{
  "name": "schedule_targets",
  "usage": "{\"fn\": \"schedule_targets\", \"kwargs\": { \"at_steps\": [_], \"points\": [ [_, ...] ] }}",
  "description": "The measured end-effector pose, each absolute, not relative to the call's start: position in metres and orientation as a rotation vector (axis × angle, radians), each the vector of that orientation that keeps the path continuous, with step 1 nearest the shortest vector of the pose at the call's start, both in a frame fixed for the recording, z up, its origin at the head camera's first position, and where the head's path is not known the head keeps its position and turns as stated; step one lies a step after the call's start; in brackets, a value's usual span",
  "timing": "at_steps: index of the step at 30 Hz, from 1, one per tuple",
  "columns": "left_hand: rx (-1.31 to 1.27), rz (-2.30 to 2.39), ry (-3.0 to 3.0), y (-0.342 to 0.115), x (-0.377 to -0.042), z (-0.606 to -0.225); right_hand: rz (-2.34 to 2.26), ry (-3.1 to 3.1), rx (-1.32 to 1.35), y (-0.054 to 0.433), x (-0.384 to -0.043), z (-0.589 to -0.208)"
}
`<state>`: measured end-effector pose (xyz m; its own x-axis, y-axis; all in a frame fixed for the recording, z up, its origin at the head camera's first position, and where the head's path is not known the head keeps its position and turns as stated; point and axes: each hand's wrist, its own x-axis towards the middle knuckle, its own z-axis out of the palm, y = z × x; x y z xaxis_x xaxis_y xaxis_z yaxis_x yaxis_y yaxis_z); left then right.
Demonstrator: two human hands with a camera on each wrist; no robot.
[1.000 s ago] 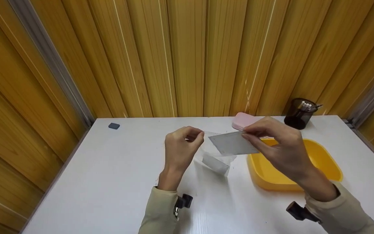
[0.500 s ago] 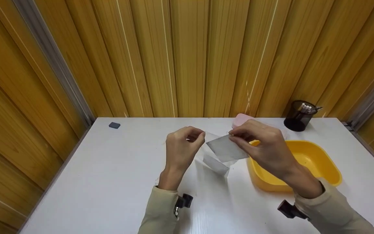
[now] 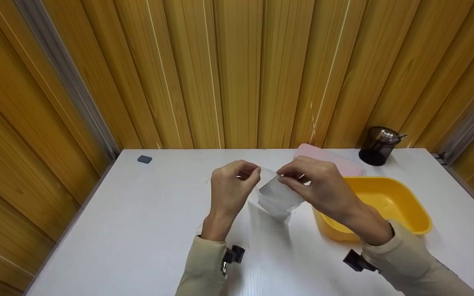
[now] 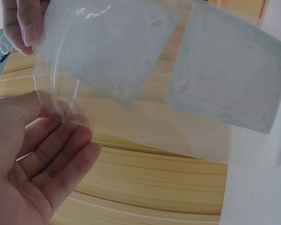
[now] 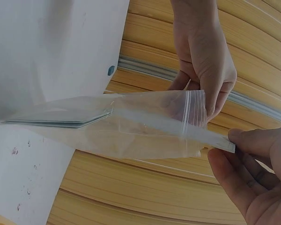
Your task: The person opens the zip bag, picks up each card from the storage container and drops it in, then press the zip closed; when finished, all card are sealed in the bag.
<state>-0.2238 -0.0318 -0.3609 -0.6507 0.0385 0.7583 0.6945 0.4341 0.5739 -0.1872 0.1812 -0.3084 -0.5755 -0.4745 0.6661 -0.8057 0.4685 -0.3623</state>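
My left hand (image 3: 231,191) pinches the zip edge of a clear zip bag (image 5: 152,145) between thumb and fingers. Thumb and fingers of my right hand (image 3: 321,181) hold a thin grey square sheet (image 4: 112,47) by one edge. In the right wrist view, most of that sheet lies inside the bag, and its gripped end sticks out past the zip. A small stack of similar grey squares (image 4: 229,70) rests deeper in the bag. The bag hangs over the white table, and its lower end seems to reach the tabletop.
A yellow basin (image 3: 410,205) stands on the white table (image 3: 138,226) beside my right forearm. Behind it lie a pink case (image 3: 335,160) and a black mesh pen holder (image 3: 377,148) with several pens. A small blue-grey block (image 3: 144,159) sits at the far left. Wood-patterned panels rise behind.
My right hand has moved left and slightly down, carrying the grey sheet from outside the bag into its mouth. My left hand has stayed nearly still on the bag's edge.
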Motion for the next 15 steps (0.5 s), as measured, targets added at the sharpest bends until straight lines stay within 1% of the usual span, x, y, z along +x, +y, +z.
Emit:
{"fn": "schedule_targets", "kwargs": {
  "at_steps": [6,15],
  "points": [
    [-0.617,-1.236,-2.004,-0.034,-0.224,-0.361,0.890,-2.248,1.086,0.175,-0.192,-0.312],
    [-0.626,-1.213,-2.013,-0.037,-0.224,-0.362,0.822,-2.205,1.191,0.168,-0.200,-0.318]
  ]
}}
